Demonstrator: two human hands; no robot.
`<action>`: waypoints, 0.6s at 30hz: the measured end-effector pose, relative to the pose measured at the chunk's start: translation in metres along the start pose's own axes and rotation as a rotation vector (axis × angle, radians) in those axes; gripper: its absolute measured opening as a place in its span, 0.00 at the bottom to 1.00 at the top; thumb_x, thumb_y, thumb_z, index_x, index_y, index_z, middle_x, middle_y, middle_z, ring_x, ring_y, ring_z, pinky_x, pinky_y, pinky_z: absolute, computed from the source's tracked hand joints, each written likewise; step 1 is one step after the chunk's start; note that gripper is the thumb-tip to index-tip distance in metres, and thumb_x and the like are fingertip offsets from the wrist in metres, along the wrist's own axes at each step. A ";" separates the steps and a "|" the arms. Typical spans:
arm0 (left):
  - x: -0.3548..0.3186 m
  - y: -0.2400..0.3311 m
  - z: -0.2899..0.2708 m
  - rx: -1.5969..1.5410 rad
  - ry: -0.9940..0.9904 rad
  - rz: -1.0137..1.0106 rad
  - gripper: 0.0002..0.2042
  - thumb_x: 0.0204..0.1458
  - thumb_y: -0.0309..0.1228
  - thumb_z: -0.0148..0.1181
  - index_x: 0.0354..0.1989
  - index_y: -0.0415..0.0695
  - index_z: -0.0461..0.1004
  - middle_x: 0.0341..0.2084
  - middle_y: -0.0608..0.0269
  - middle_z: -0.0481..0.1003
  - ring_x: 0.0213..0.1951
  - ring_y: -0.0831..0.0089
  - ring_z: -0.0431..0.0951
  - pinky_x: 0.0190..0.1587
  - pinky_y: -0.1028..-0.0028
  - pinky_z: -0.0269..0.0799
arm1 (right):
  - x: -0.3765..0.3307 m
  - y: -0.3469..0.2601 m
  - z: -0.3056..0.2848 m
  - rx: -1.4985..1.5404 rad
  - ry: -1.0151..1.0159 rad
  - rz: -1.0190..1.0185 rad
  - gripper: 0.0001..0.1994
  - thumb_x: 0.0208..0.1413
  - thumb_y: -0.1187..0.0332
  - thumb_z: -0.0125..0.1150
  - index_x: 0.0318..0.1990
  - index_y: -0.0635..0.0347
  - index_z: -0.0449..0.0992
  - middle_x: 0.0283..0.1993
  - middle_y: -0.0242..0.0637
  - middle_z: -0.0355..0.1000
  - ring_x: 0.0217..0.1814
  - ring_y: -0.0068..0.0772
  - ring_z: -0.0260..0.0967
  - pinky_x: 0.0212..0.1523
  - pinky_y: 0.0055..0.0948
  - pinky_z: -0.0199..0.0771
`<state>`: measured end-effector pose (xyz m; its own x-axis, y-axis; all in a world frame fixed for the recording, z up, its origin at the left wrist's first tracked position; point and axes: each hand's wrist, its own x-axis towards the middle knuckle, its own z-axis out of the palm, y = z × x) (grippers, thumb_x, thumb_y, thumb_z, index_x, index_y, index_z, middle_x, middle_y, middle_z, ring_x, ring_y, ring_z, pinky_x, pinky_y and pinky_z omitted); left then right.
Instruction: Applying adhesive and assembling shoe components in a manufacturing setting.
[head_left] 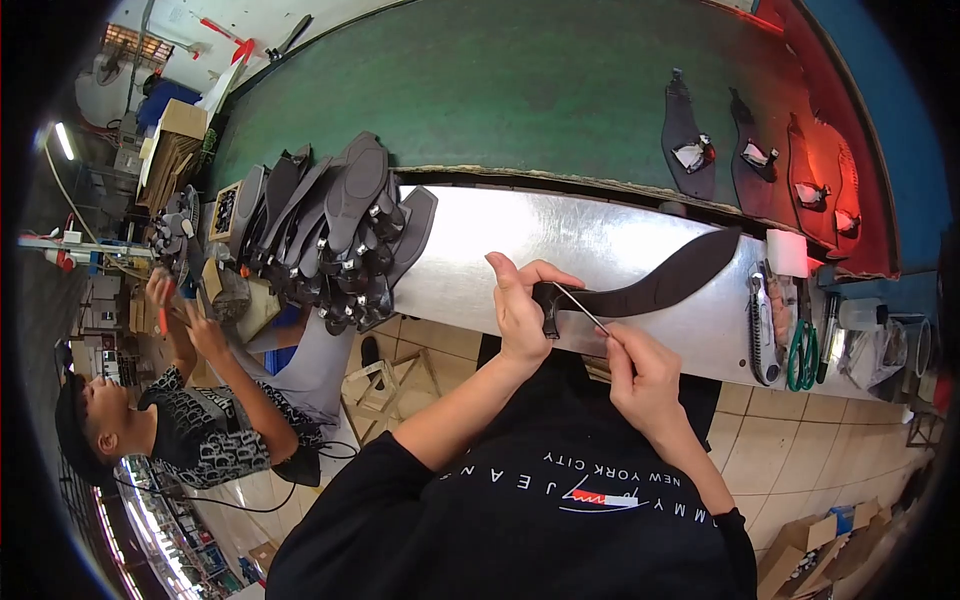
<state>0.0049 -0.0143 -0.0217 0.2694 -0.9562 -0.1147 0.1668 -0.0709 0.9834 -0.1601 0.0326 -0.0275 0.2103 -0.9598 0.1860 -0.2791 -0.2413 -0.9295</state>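
Observation:
My left hand is closed on one end of a dark shoe sole, where a shiny black strap-like piece shows. The sole's wide end stretches right over the metal bench. In my right hand a thin metal rod is pinched, its far tip at the black piece by my left fingers. What kind of tool it is, I cannot make out. Left of my hands lies a heap of similar dark soles with shiny black parts, hanging partly over the bench's front edge.
A green conveyor belt runs behind the metal bench, carrying several soles under red light. At right lie a cutter knife, green-handled scissors, a black pen and a white block. A co-worker works at left.

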 end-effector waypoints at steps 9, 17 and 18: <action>0.004 0.002 -0.009 -0.165 -0.080 -0.211 0.44 0.58 0.68 0.22 0.21 0.39 0.74 0.16 0.64 0.73 0.17 0.77 0.65 0.21 0.79 0.60 | 0.000 -0.016 0.004 -0.009 -0.126 -0.115 0.05 0.52 0.81 0.57 0.36 0.65 0.75 0.28 0.42 0.73 0.25 0.38 0.71 0.26 0.30 0.71; 0.000 0.007 0.003 -1.073 -0.198 -0.797 0.21 0.48 0.56 0.62 0.28 0.49 0.73 0.21 0.66 0.71 0.31 0.66 0.72 0.44 0.63 0.67 | 0.006 -0.017 -0.003 -0.174 0.080 -0.077 0.02 0.53 0.78 0.57 0.34 0.62 0.74 0.28 0.44 0.72 0.28 0.48 0.71 0.28 0.37 0.70; 0.000 -0.001 0.001 -1.065 -0.177 -0.801 0.20 0.49 0.55 0.61 0.27 0.50 0.73 0.21 0.67 0.71 0.31 0.67 0.72 0.43 0.63 0.68 | 0.006 -0.016 -0.001 -0.190 0.064 -0.073 0.01 0.54 0.77 0.57 0.34 0.62 0.73 0.27 0.44 0.71 0.27 0.49 0.70 0.27 0.38 0.69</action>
<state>0.0040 -0.0147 -0.0226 -0.3603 -0.7852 -0.5036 0.8926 -0.4471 0.0585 -0.1556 0.0302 -0.0113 0.1782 -0.9445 0.2761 -0.4383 -0.3274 -0.8371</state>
